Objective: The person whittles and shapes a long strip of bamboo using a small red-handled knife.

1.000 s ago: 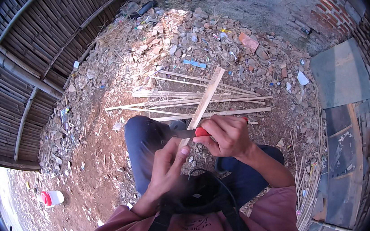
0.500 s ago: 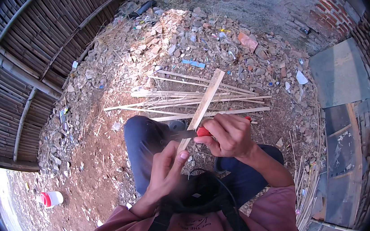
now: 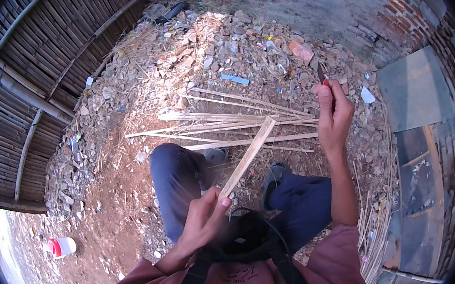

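Note:
My left hand grips the near end of a flat wooden strip, thumb on top, close to my body. The strip slants up and away to the right, over the ground between my knees. Out at the far right, my right hand is closed round the red handle of a knife. Its dark blade points up and away, well apart from the strip. Beyond my feet lies a loose pile of thin pale strips on the ground, partly crossed by the held strip's far end.
Rubble covers the ground up to a brick wall. A bamboo slat wall stands at left, and grey panels lean at right. A white container with a red lid lies at lower left. More thin strips lie by my right side.
My right hand has swung the knife off the strip, far out and to the right. The strip's far end has dropped nearer, while my left hand keeps hold of it.

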Demonstrator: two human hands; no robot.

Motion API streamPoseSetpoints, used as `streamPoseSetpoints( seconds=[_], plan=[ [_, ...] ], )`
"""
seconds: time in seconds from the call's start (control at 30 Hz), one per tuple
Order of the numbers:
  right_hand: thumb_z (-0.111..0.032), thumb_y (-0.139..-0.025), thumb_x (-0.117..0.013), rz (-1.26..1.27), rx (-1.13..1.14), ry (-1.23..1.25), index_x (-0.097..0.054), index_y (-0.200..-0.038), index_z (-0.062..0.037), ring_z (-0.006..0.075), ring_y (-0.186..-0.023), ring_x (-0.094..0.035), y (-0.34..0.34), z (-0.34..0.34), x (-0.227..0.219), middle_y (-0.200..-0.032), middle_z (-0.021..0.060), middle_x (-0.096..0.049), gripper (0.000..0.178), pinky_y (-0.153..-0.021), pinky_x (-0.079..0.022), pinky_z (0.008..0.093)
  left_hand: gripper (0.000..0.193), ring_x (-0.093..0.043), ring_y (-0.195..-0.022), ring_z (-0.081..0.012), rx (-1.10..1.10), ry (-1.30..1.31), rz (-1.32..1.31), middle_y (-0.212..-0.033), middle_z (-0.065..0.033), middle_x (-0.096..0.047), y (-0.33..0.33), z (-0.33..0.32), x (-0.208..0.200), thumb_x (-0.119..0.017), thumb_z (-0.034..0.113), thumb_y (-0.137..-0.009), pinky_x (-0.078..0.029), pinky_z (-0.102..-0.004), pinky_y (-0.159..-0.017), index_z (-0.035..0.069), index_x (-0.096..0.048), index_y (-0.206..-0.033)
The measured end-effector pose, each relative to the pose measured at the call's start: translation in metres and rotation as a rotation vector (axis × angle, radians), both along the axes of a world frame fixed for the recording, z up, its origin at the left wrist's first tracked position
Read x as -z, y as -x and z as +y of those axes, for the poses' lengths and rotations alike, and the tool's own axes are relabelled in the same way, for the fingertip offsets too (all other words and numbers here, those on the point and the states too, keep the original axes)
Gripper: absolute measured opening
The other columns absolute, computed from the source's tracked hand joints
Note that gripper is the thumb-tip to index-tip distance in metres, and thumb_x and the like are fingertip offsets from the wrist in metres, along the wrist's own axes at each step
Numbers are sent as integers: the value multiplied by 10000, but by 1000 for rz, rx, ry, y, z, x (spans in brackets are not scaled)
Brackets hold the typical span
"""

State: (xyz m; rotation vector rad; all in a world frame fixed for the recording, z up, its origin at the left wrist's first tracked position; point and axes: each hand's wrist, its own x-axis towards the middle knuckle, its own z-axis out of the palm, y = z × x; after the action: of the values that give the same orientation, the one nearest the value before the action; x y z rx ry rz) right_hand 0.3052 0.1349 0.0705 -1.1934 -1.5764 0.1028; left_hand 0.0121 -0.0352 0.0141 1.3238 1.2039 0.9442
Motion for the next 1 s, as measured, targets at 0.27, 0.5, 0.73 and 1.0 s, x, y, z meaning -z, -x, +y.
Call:
streamPoseSetpoints(
  seconds=[0.27, 0.5, 0.73, 1.0],
  plan=[
    [-330, -1008, -760, 183, -483, 356, -694, -1211, -14, 53, -679, -432, 40, -26, 16, -782, -43, -536, 381, -622, -324, 240, 212, -419, -686, -22, -136, -68, 112, -728, 58, -526, -5, 20, -2, -638, 192, -1093, -331, -243, -585, 19, -641, -971],
    [-128, -972, -789, 542, -746, 590, -761, -1153, 29, 144, -1026, -740, 54, -25, 25, -1112, 109, -789, 242, -889, -608, 306, 158, -528, -678, -22, -56, -81, 104, -738, 30, -611, -10, 24, -4, -700, 160, -1047, -424, -233, -585, 6, -668, -1036],
    [-180, -999, -767, 562, -637, 564, -730, -1193, 25, 134, -956, -719, 41, -22, 14, -1040, 74, -771, 284, -877, -575, 320, 218, -577, -678, -30, 146, 183, -144, -734, 26, -650, 27, 20, 24, -655, 229, -1084, -452, -232, -602, 16, -674, -1042],
    [-187, -1025, -705, 92, -561, 214, -623, -1162, 1, 154, -798, -680, 54, -36, 28, -853, 54, -643, 246, -715, -542, 335, 262, -421, -633, 10, -66, 45, -144, -764, 85, -521, 13, 21, 18, -591, 288, -1122, -323, -188, -542, 58, -609, -997]
  ],
)
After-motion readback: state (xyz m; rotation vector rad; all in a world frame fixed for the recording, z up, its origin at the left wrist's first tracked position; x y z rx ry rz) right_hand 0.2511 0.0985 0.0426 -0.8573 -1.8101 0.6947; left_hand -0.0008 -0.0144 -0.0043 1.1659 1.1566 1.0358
